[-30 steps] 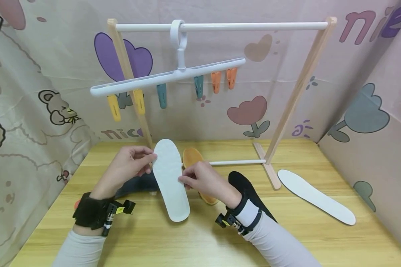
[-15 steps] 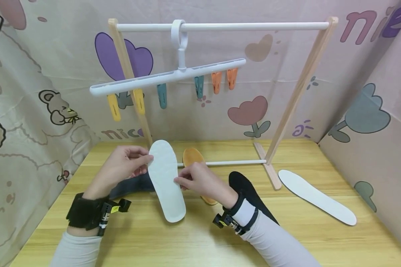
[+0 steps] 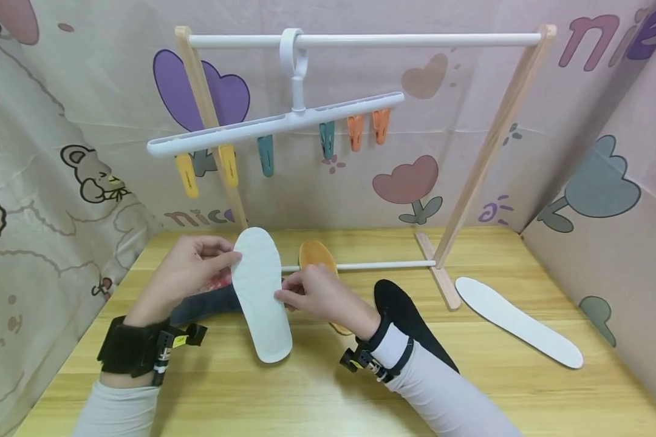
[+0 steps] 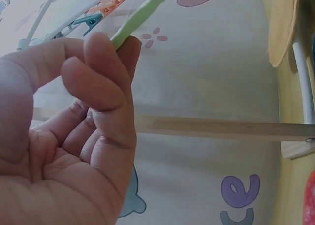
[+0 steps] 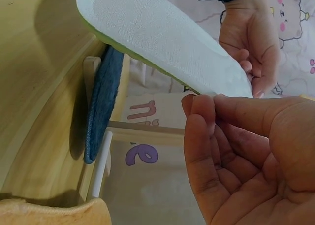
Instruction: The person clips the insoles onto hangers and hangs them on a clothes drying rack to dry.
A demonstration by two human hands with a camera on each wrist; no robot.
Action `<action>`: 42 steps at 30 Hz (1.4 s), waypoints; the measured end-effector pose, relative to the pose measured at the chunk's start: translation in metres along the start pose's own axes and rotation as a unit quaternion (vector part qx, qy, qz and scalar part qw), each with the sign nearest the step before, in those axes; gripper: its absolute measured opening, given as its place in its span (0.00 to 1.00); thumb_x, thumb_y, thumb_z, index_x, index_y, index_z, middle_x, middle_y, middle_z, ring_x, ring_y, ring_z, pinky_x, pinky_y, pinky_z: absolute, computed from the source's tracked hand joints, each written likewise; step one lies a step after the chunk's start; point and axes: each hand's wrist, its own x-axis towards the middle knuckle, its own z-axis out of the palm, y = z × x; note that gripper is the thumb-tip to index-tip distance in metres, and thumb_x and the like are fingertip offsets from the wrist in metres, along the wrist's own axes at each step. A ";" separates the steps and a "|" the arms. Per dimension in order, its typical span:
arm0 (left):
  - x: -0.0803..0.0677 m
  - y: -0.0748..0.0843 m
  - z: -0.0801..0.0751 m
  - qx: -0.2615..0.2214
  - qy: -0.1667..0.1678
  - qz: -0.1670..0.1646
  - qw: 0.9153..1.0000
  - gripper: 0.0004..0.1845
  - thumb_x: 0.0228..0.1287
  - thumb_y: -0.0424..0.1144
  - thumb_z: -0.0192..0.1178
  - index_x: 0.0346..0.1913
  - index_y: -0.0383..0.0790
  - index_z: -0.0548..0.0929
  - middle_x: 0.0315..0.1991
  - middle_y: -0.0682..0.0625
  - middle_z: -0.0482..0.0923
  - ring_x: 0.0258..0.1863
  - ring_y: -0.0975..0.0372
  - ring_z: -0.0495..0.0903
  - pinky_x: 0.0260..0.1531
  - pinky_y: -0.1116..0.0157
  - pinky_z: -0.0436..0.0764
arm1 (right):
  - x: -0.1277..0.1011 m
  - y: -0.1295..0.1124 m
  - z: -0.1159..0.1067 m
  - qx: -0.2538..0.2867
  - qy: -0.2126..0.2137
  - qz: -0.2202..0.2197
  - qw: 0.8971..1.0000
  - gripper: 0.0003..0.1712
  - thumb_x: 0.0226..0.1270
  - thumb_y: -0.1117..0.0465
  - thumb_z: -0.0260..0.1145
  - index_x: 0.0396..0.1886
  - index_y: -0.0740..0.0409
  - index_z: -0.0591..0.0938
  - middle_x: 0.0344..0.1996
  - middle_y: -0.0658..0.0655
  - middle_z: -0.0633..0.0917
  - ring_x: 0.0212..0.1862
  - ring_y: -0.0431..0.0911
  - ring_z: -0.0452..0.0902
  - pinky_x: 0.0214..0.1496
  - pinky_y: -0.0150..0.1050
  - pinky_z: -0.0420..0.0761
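Observation:
My left hand [image 3: 188, 270] pinches the upper left edge of a white insole [image 3: 259, 297], thumb in front. On the opposite edge, around mid-length, my right hand [image 3: 319, 294] pinches it between thumb and fingers. The insole is held up over the table, toe end high and leaning slightly left. A pale green underside shows along its edge [image 5: 133, 55] in the right wrist view. Behind it lies a dark blue insole [image 3: 205, 304], partly hidden, with a bit of something red patterned [image 3: 220, 279] beside it. An orange-tan insole [image 3: 314, 254] sits behind my right hand.
A wooden rack with a white top bar [image 3: 415, 40] carries a tilted white hanger [image 3: 273, 125] with yellow, teal and orange clips [image 3: 355, 133]. A black insole [image 3: 407, 315] lies partly under the right forearm. Another white insole [image 3: 519, 321] lies at the right.
Both hands have moved left together, carrying the white insole with them. More of the dark blue insole is covered, and the red patterned thing has come into view.

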 end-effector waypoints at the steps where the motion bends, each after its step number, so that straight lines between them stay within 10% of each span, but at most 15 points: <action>1: 0.000 0.000 -0.001 -0.002 -0.001 0.000 1.000 0.18 0.77 0.45 0.67 0.55 0.32 0.85 0.31 0.48 0.85 0.28 0.61 0.84 0.30 0.66 0.87 | 0.000 0.000 0.000 0.002 -0.001 0.000 1.000 0.16 0.78 0.58 0.70 0.28 0.59 0.90 0.19 0.53 0.85 0.18 0.32 0.64 0.24 0.27 0.62; 17: -0.008 -0.003 -0.017 0.074 0.059 0.048 0.994 0.15 0.78 0.45 0.67 0.54 0.35 0.88 0.32 0.54 0.87 0.31 0.62 0.83 0.33 0.67 0.84 | 0.008 -0.014 -0.006 0.034 -0.010 0.000 0.999 0.14 0.79 0.56 0.69 0.33 0.56 0.92 0.22 0.52 0.87 0.21 0.32 0.68 0.27 0.27 0.67; 42: -0.017 -0.001 -0.035 0.091 0.082 0.034 0.992 0.19 0.77 0.48 0.67 0.57 0.36 0.87 0.33 0.58 0.87 0.32 0.59 0.85 0.35 0.67 0.86 | 0.029 -0.041 -0.029 0.016 0.050 0.000 0.999 0.11 0.79 0.54 0.69 0.46 0.53 0.93 0.30 0.45 0.90 0.30 0.39 0.83 0.33 0.28 0.77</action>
